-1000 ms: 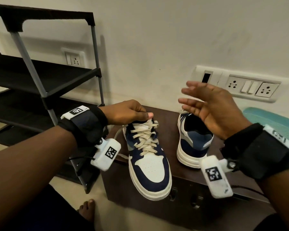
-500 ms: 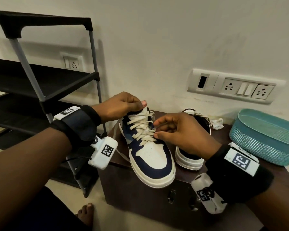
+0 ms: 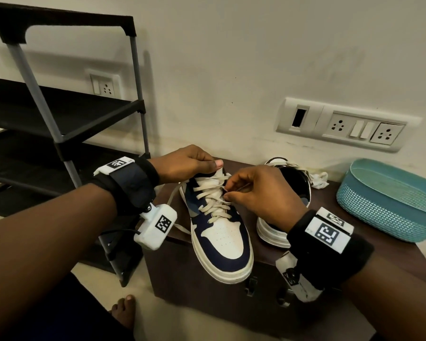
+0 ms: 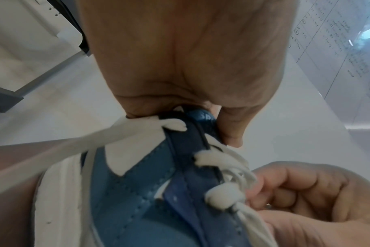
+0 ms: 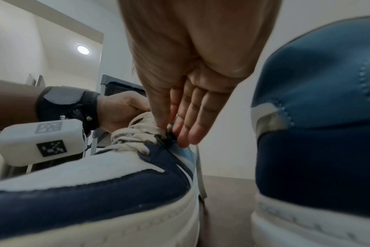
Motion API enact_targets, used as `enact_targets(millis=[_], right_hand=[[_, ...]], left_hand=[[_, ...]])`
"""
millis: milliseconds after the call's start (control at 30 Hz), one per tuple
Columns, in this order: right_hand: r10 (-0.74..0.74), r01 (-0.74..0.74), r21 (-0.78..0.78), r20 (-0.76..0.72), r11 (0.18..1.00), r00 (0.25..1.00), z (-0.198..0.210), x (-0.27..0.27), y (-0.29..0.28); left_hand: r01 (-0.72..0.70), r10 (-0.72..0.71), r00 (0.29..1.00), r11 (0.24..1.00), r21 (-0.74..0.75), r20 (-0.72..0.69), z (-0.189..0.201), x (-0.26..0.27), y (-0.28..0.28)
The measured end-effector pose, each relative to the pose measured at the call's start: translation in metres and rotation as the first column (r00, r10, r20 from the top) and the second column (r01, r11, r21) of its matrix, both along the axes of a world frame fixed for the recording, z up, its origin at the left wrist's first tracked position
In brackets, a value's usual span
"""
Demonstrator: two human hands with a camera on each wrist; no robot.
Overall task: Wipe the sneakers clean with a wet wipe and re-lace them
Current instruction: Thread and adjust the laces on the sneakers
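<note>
- Head view: left hand (image 3: 182,163) is gripping the collar of the laced sneaker (image 3: 221,225) from behind, steadying it on the dark cabinet top (image 3: 391,252). Right hand (image 3: 258,193), open in the air a second ago, is now down at the upper eyelets and pinching the lace (image 3: 213,198). The second sneaker (image 3: 288,198) is sitting just behind the right wrist, its lace loose; a crumpled wipe (image 3: 319,179) is lying beyond it, a teal basket (image 3: 389,200) further right.
- Left wrist view: the thumb and fingers are clamping the collar; one lace end (image 4: 53,150) is trailing free toward the wrist.
- Right wrist view: fingertips (image 5: 186,133) are closing on the lace at the eyelet row; the other end is hanging down the side.
- Judgement: wiping looks finished here; this is tightening or threading the top eyelets, with the second sneaker yet to lace.
</note>
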State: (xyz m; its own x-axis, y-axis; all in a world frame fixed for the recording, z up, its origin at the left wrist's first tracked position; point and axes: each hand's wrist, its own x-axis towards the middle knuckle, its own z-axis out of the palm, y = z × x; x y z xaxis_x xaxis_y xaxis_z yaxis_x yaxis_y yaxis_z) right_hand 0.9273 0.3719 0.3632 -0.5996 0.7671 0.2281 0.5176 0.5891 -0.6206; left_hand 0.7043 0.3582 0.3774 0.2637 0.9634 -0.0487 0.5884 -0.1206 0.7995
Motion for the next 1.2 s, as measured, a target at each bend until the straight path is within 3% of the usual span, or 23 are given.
enact_targets(millis=[133, 300, 367, 467, 567, 667, 1000, 1100, 1200], right_hand=[[0.004, -0.005, -0.024, -0.045, 1.000, 0.999, 0.001, 0.000, 0.004], [0.031, -0.030, -0.053, 0.010, 0.998, 0.999, 0.004, -0.001, 0.002], [-0.014, -0.007, -0.220, -0.095, 0.976, 0.995, 0.004, -0.003, 0.001], [-0.168, -0.035, -0.580, -0.292, 0.814, 0.942, 0.006, -0.003, -0.003], [-0.251, -0.092, -0.702, -0.371, 0.706, 0.894, 0.009, -0.001, -0.004], [-0.258, -0.104, -0.674, -0.415, 0.732, 0.873, 0.007, 0.000, -0.005], [-0.100, -0.019, -0.388, -0.284, 0.921, 0.953, -0.011, 0.004, -0.008], [-0.161, -0.031, -0.477, -0.356, 0.878, 0.921, -0.010, 0.002, -0.008], [-0.224, -0.103, -0.647, -0.403, 0.755, 0.888, -0.006, 0.001, -0.010]], left_hand=[[0.015, -0.015, 1.000, 1.000, -0.013, 0.015, 0.001, -0.001, -0.001], [0.027, -0.027, 1.000, 0.999, -0.030, 0.008, -0.001, 0.000, -0.001], [0.047, -0.047, 0.999, 0.998, -0.032, 0.016, -0.002, 0.002, 0.000], [0.036, -0.035, 0.999, 0.999, -0.026, 0.037, -0.002, 0.003, 0.001], [0.038, -0.037, 0.999, 0.999, -0.029, 0.026, -0.002, 0.001, 0.001], [0.029, -0.028, 0.999, 0.999, -0.018, 0.039, -0.001, 0.000, 0.000], [0.035, -0.034, 0.999, 0.999, -0.036, 0.029, -0.001, -0.004, -0.006], [0.036, -0.035, 0.999, 0.999, -0.038, 0.035, -0.002, -0.004, -0.004], [0.025, -0.024, 0.999, 0.999, -0.028, 0.031, -0.001, -0.003, -0.004]])
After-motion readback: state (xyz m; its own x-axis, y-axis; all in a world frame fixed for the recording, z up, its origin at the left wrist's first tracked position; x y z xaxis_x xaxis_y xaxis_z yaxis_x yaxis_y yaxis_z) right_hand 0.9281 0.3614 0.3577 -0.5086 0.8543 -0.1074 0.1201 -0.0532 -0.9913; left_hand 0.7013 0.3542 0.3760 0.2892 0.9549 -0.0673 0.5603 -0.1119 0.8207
